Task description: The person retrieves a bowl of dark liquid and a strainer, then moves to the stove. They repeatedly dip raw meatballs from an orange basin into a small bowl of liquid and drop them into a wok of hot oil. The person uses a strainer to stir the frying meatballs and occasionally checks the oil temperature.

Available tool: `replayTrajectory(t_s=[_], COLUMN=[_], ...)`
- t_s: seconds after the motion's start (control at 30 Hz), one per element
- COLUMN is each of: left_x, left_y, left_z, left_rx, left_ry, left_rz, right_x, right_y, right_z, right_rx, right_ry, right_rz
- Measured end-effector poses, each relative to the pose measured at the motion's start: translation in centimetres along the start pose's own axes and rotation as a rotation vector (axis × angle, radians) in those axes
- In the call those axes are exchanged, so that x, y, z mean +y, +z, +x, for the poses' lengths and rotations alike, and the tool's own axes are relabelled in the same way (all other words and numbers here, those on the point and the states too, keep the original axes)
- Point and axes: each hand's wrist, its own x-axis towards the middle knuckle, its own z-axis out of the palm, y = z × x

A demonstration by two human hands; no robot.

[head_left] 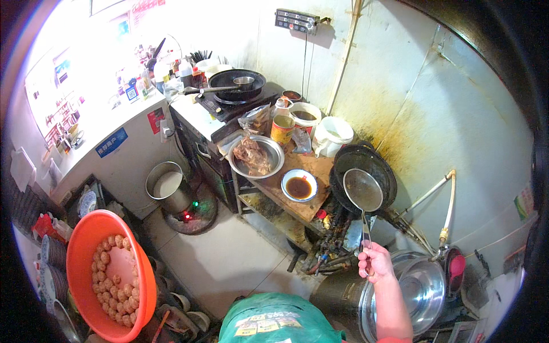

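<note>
One hand showed in the head view: the right hand (374, 260), closed around the long handle of a round wire-mesh skimmer (362, 190). The skimmer's bowl hung over the near rim of a black wok (374, 163) at the right of the scene, tilted a little toward the person. The left hand was out of sight, so its state could not be told.

Just left of the wok, on a worn wooden shelf (303, 207), stood a small white bowl of dark sauce (299, 186). Farther left lay a metal basin with brownish pieces of food (255, 155), and behind it a yellow tin (282, 129) and a white bucket (331, 136). A large steel basin (423, 288) sat near the right forearm. At the near left, well apart from the hand, an orange tub (83, 251) held many small browned balls (114, 280). A steel pot (167, 186) stood on the floor between tub and shelf.
</note>
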Motion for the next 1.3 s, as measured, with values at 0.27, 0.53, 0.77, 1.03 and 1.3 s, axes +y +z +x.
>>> replayTrajectory(t_s=[0.27, 0.53, 0.77, 1.03, 1.3], left_x=[-3.2, -3.6, -0.3, 8.2, 11.3], left_y=[5.8, 6.8, 0.6, -9.7, -12.3], left_z=[-1.1, -0.3, 0.1, 2.6, 3.2], left_rx=[0.066, -0.160, -0.279, -0.558, -0.574], left_ry=[-0.183, -0.475, -0.299, -0.416, -0.335], left_rz=[0.226, 0.269, 0.072, 0.015, 0.006], right_x=[-1.2, 0.1, 0.8, 0.5, 3.7], right_y=[-3.3, -5.7, -4.4, 0.4, 4.1], right_z=[0.8, 1.9, 0.8, 1.8, 2.3], right_rx=[0.183, 0.172, 0.202, 0.081, 0.101], right_ry=[-0.177, -0.153, -0.068, -0.135, -0.051], right_rz=[-0.064, -0.054, -0.110, -0.013, 0.048])
